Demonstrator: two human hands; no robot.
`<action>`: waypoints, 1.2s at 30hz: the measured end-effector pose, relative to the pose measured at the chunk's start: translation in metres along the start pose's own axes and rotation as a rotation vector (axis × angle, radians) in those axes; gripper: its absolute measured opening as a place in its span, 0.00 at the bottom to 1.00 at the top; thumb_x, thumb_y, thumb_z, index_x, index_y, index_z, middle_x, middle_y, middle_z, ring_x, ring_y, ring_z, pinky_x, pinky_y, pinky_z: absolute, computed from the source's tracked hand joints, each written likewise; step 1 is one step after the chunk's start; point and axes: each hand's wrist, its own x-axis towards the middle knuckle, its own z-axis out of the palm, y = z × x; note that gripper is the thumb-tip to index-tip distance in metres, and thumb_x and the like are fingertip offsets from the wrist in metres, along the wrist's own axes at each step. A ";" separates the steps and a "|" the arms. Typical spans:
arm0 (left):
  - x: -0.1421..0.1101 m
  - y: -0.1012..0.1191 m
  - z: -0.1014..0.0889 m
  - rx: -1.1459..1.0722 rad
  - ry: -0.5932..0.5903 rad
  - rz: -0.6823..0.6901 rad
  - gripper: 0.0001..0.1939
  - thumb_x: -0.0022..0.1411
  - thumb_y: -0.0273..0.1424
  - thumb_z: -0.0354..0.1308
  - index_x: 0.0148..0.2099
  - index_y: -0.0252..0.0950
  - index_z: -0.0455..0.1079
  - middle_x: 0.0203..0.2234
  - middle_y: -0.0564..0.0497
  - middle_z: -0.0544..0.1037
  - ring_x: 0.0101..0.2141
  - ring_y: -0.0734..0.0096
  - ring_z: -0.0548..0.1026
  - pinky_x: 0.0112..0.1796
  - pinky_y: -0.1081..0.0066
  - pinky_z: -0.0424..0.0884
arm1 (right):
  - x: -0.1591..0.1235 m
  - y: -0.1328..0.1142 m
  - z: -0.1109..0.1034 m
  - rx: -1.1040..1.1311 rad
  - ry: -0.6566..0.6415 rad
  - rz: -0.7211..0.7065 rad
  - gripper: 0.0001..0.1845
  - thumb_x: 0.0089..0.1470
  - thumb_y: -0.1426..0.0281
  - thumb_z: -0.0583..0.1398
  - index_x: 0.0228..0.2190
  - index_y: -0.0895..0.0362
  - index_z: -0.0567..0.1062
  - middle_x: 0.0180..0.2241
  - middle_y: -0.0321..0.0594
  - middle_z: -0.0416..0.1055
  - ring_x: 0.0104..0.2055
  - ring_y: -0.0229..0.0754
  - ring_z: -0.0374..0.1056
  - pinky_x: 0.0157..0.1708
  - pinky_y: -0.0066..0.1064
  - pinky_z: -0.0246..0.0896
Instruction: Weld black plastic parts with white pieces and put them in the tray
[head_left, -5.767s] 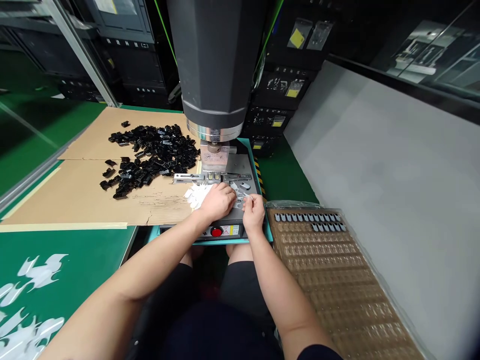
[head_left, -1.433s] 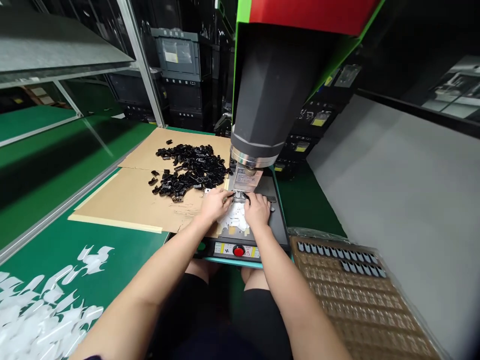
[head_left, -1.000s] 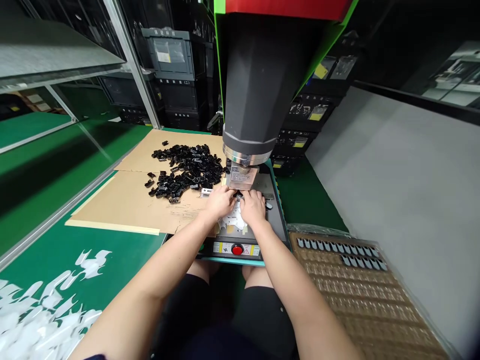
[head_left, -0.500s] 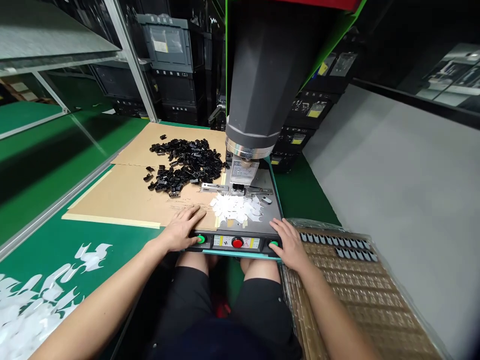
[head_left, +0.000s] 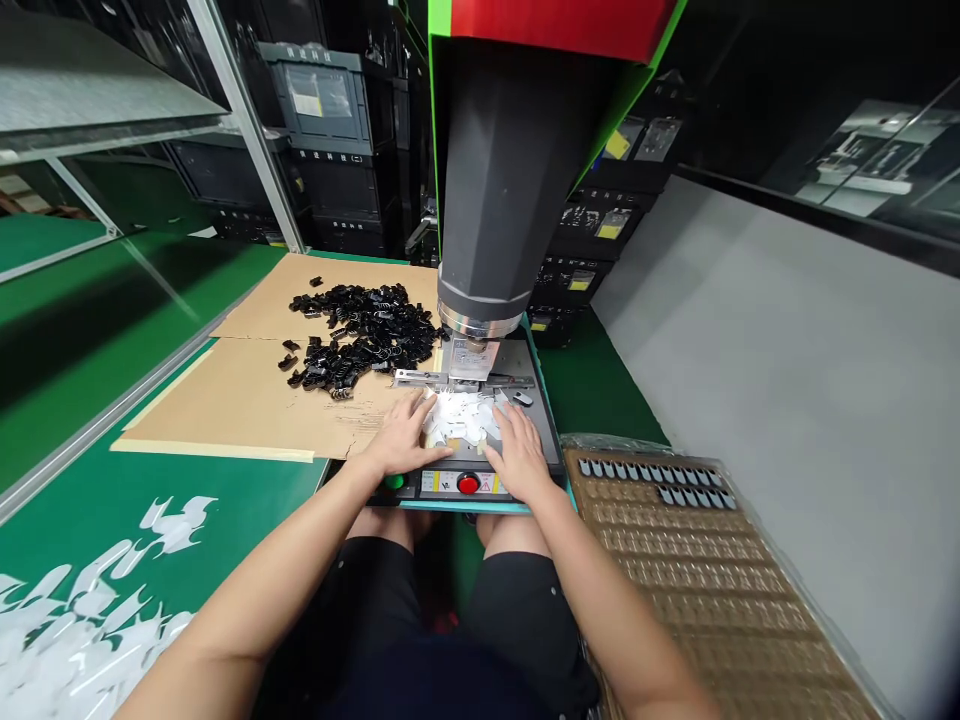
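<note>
Machine column (head_left: 491,180) hangs overhead, likely limiting reach from above. A brown tray (head_left: 637,592) lies right; left, cardboard (head_left: 247,400) bears heaped black parts (head_left: 375,325). On the metal bed (head_left: 517,352), the left hand (head_left: 401,442) and right hand (head_left: 523,452) spread their fingers, pinching nothing visible, either side of piled white pieces (head_left: 461,412). These look light, thin, bendy, perhaps slippery; single edges seem the best hold.
</note>
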 end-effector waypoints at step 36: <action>0.113 0.028 -0.006 -0.117 0.203 -0.106 0.26 0.63 0.41 0.68 0.60 0.41 0.74 0.55 0.40 0.79 0.61 0.43 0.71 0.60 0.49 0.69 | 0.141 -0.006 0.014 0.241 0.065 0.296 0.25 0.59 0.64 0.67 0.55 0.57 0.70 0.48 0.49 0.78 0.51 0.53 0.71 0.52 0.40 0.67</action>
